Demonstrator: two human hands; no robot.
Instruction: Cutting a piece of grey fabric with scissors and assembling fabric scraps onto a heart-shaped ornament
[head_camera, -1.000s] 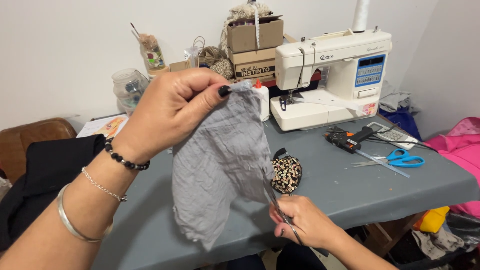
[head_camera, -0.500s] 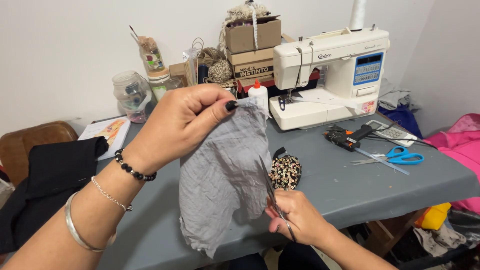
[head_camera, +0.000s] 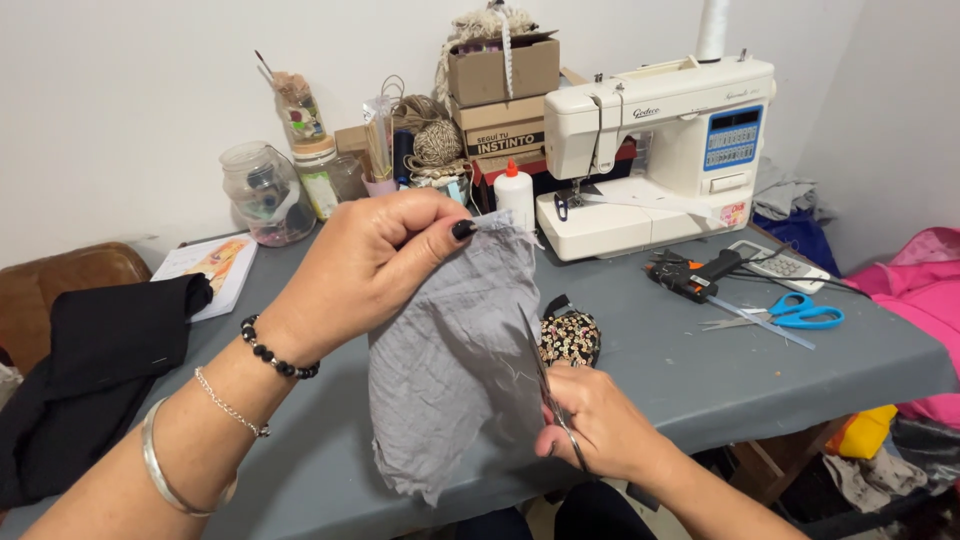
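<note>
My left hand (head_camera: 375, 262) pinches the top edge of a crumpled grey cloth (head_camera: 450, 360) and holds it up above the grey table (head_camera: 700, 370). My right hand (head_camera: 595, 420), low and near me, grips slim metal scissors (head_camera: 545, 385) whose blades point up into the cloth's right edge. A small patterned pouch (head_camera: 570, 337) lies on the table just behind the cloth, partly hidden by it.
A white sewing machine (head_camera: 660, 140) stands at the back right, with a glue bottle (head_camera: 516, 195), cardboard boxes (head_camera: 500, 95), jars (head_camera: 262, 195) and twine beside it. Blue scissors (head_camera: 805, 312), a ruler, a calculator (head_camera: 778, 265) lie right. Black fabric (head_camera: 90, 370) lies left, pink fabric (head_camera: 925, 300) far right.
My left hand has shifted the cloth slightly right and lower. The scissors in my right hand have worked further up along the cloth's right edge.
</note>
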